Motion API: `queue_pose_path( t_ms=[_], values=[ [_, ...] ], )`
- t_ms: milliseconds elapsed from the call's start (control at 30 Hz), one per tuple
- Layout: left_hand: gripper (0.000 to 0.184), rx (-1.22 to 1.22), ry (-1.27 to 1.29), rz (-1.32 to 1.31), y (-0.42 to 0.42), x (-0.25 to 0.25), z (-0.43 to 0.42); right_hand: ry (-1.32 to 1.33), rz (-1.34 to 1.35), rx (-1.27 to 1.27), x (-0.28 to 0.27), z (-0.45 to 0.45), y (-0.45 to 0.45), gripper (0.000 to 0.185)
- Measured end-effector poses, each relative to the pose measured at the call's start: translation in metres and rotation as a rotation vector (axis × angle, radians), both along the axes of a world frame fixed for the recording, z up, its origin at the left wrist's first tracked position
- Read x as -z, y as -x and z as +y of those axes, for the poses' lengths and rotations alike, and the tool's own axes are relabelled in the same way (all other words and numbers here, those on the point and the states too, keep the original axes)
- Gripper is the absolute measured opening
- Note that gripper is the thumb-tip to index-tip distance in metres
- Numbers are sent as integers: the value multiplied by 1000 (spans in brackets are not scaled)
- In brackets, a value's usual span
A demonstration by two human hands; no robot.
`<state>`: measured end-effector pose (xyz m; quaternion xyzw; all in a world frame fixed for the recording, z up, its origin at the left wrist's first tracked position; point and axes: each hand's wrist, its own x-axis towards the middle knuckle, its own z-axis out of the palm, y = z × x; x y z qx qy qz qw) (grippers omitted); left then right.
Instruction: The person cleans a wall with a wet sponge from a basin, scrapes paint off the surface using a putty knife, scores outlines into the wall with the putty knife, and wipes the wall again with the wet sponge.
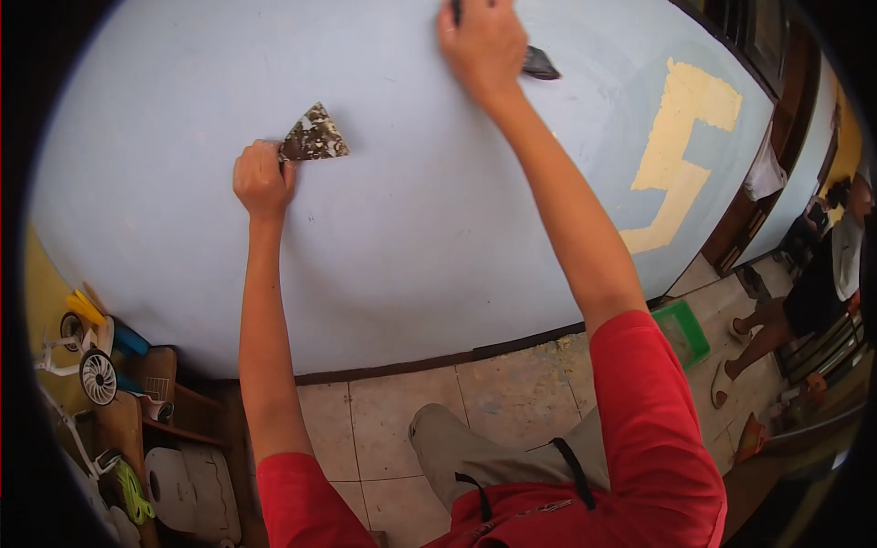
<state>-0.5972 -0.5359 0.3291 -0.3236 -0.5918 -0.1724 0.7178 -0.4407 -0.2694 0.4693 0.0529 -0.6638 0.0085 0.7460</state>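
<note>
A pale blue-grey wall [393, 237] fills the view in front of me. At its left-middle, my left hand [263, 180] is wrapped round a putty knife [316, 135], whose wide blade is stained and speckled with pale flakes and points up and right. The blade is close to the wall; I cannot tell whether it touches. Higher up, my right hand [484, 47] is closed on a black object [541, 64] that sticks out to its right. Most of that object is hidden by the hand, so its kind is unclear.
A yellow patch [676, 164] marks the wall at right. Below are a tiled floor [411, 429] with debris and a green tub [683, 333]. A wooden shelf [178, 402] and wheeled item [98, 376] stand left. Another person [813, 292] is at far right.
</note>
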Motion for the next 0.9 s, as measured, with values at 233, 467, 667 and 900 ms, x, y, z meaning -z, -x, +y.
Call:
queue_pose_path(
  t_ms=[233, 467, 667, 900],
  values=[
    [16, -26, -158, -5, 10, 2, -4, -152, 110, 128, 115, 68, -6, 23],
    [15, -40, -185, -62, 17, 7, -4, 236, 87, 307, 19, 154, -45, 33],
    [12, -56, -219, -85, 5, 5, 3, -201, 27, 66, 92, 43, 7, 29],
    [16, -156, -230, -382, -20, -16, -2, 342, -53, 336, 113, 184, -73, 33]
  ],
)
